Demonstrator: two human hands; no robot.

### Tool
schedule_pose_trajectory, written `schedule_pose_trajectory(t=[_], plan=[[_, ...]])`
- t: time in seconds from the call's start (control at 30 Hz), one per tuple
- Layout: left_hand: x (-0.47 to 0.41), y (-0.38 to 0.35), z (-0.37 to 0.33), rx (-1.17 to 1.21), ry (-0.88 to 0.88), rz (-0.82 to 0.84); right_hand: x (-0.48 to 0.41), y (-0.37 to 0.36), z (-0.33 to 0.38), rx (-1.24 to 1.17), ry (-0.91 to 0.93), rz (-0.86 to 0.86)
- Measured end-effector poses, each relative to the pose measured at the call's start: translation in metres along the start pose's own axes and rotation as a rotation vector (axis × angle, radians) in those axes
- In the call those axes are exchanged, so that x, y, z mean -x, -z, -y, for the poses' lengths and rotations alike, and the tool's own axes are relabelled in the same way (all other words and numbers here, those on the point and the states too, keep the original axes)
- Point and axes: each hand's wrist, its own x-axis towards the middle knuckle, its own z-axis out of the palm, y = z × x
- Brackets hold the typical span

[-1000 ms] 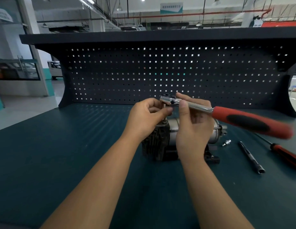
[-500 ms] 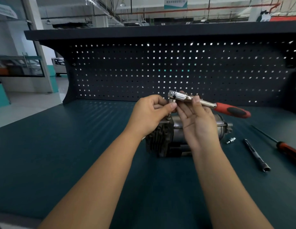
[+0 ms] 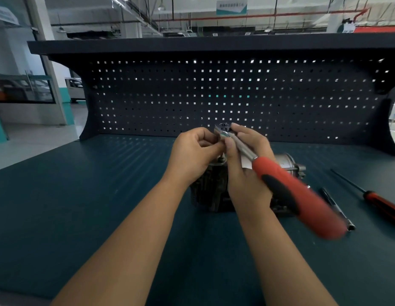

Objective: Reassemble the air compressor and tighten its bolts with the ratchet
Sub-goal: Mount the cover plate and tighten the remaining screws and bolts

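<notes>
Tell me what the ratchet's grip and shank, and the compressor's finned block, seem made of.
Ratchet grip: red with a black inlay, matte, likely rubber or plastic; blurred. Ratchet shank: bright, mirror-like glints, likely chromed steel. Finned block: dark, dull, ribbed, probably cast metal.

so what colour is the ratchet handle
The ratchet handle is red with a black inset; clearest in the head view.

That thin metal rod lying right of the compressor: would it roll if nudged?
Probably: the rod looks round and slim, lying flat on the bench, so a sideways nudge likely rolls it. It looks like rigid metal, so it should stay stiff when lifted.
</notes>
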Motion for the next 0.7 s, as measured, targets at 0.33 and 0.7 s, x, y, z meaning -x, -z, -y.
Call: schedule_pose_trajectory(t=[0.33,0.7], plan=[[0.001,-0.001,0.004,-0.081,-0.047,-0.009,-0.019,0.005,-0.013,-0.898,-0.664,-0.216],[0.000,0.002,0.003,0.049,-0.013,0.039,0.003,-0.009,0.001,-0.190,-0.154,-0.147]])
